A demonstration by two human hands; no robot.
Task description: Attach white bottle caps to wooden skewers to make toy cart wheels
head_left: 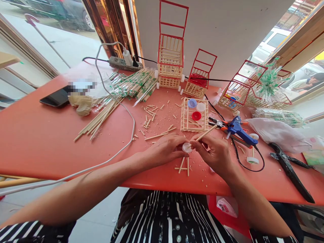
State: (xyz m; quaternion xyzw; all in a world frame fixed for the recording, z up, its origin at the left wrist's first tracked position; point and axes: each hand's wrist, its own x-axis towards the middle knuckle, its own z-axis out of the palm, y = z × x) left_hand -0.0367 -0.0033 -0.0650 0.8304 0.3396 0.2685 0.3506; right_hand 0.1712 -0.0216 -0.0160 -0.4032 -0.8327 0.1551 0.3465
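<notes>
Near the table's front edge, a small white bottle cap (186, 147) is pinched between the fingers and thumb of my left hand (170, 148). My right hand (214, 151) grips a thin wooden stick (206, 133), whose lower end meets the inside of the cap. Below the cap lie a few short cut sticks (187, 167). Just beyond my hands stands a small stick crate (194, 126) with a blue, a white and a red cap (196, 116) on it.
A blue glue gun (240, 131) and pliers (215, 121) lie to the right, with black cutters (291, 172) farther out. Bundled sticks (136, 82) and a phone (55, 98) are at left. A white cable (133, 125) crosses the table. Red-framed stick carts (170, 50) stand behind.
</notes>
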